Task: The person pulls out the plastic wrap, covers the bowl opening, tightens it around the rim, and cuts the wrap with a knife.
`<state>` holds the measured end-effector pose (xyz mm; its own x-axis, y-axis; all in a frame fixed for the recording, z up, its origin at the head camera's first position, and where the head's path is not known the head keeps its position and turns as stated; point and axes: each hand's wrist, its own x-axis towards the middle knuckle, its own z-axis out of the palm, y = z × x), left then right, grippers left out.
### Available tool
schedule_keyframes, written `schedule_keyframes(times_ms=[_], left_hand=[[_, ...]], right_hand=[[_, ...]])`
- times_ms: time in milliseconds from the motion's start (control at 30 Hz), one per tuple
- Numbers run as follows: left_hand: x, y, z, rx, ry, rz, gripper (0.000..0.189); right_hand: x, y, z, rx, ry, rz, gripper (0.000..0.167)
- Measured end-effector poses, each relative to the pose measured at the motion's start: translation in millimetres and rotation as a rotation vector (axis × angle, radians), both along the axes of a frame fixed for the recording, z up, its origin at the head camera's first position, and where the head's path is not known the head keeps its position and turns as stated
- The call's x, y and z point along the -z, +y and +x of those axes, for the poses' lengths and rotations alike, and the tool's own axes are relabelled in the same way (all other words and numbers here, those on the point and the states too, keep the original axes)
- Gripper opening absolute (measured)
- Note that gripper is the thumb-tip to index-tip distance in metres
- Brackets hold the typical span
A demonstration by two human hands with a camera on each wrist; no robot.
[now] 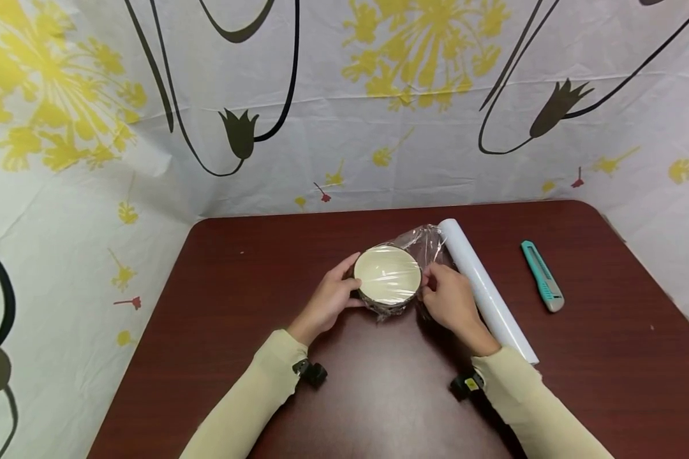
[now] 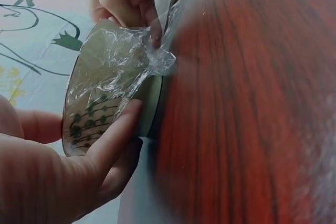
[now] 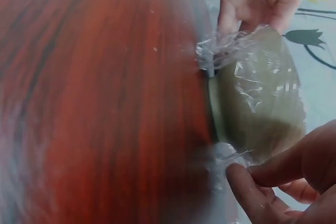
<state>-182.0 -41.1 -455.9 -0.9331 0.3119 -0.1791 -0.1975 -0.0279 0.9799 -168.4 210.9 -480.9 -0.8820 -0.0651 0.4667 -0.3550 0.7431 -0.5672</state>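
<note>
A cream bowl stands on the table with clear plastic wrap stretched over its mouth. From the left, my left hand grips the bowl, thumb by the rim and fingers along the side. At the bowl's right side my right hand pinches the wrap between thumb and finger. The left wrist view shows a dark leafy pattern on the bowl and crumpled wrap bunched near its foot. In the right wrist view, loose wrap lies at the right fingertips.
A long white roll lies slanted just right of the right hand, near the forearm. Farther right is a teal utility knife. The dark red-brown table meets a flower-printed cloth at the back.
</note>
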Motion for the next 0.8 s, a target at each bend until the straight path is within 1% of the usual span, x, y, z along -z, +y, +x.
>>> schedule_keyframes(times_ms=[67, 100, 167, 200, 233, 333, 367, 433, 467, 567, 600, 667, 733, 800], left_hand=[[-0.7, -0.6, 0.0, 0.002, 0.006, -0.009, 0.068], [-1.3, -0.9, 0.0, 0.002, 0.007, -0.015, 0.068], [-1.5, -0.7, -0.2, 0.004, 0.011, -0.021, 0.068], [-2.1, -0.6, -0.1, 0.004, 0.009, -0.023, 0.069], [-2.3, -0.5, -0.2, 0.004, 0.009, -0.025, 0.069], [-1.8, -0.2, -1.3, 0.005, 0.003, -0.025, 0.068], [-2.1, 0.1, -1.5, 0.004, -0.001, -0.027, 0.068], [-2.0, 0.7, -1.7, 0.005, -0.007, -0.034, 0.068], [-1.6, 1.1, -1.9, 0.006, -0.007, -0.036, 0.068], [-1.0, 3.3, -2.2, 0.006, -0.006, -0.048, 0.067], [-0.7, 4.0, -2.1, 0.005, -0.006, -0.054, 0.067], [-0.4, 5.5, -2.0, 0.003, -0.008, -0.061, 0.067], [-0.6, 6.8, -1.4, 0.0, -0.013, -0.067, 0.066], [-0.7, 7.8, -0.9, 0.0, -0.016, -0.069, 0.066]], right_hand=[[2.7, -2.0, -2.7, 0.022, 0.003, -0.01, 0.02], [-1.6, -4.2, -0.6, 0.029, -0.008, -0.011, 0.02], [-2.3, -4.7, -0.7, 0.052, -0.045, -0.011, 0.021], [0.4, -3.2, -2.3, 0.061, -0.059, -0.006, 0.02], [-3.4, -3.8, -0.6, 0.063, -0.085, 0.002, 0.018], [-3.2, -1.4, -2.0, 0.065, -0.142, 0.038, 0.014], [-1.5, -0.1, -3.7, 0.059, -0.159, 0.05, 0.012], [6.9, 2.7, -9.9, 0.053, -0.186, 0.082, 0.012], [13.5, 4.8, -14.2, 0.05, -0.194, 0.089, 0.012], [24.3, 8.3, -21.3, 0.066, -0.229, 0.083, 0.013], [25.6, 8.8, -22.2, 0.073, -0.25, 0.067, 0.014], [14.8, 6.7, -16.5, 0.06, -0.305, 0.019, 0.013], [0.9, 3.6, -8.9, 0.044, -0.372, -0.031, 0.012], [-10.1, 2.0, -2.6, -0.014, -0.45, -0.108, 0.009]])
